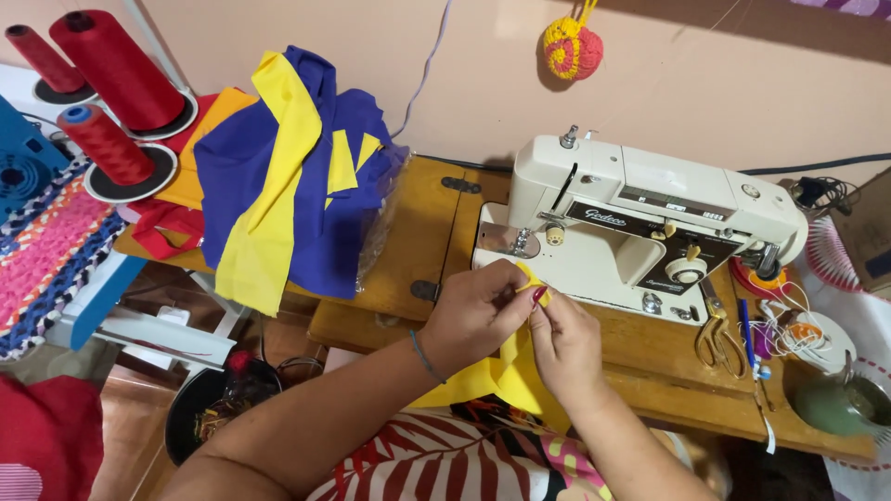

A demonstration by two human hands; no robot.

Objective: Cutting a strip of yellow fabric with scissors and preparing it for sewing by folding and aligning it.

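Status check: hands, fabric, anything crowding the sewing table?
Left hand and right hand both pinching yellow fabric. Fabric edge held before sewing machine. Scissors to the right, blue-yellow cloth pile to the left, both apart.

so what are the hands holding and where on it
Both the left hand and right hand pinch the top edge of a yellow fabric piece, which hangs down toward the lap.

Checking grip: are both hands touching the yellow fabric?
Touching: the head view shows left hand and right hand pinching the yellow fabric.
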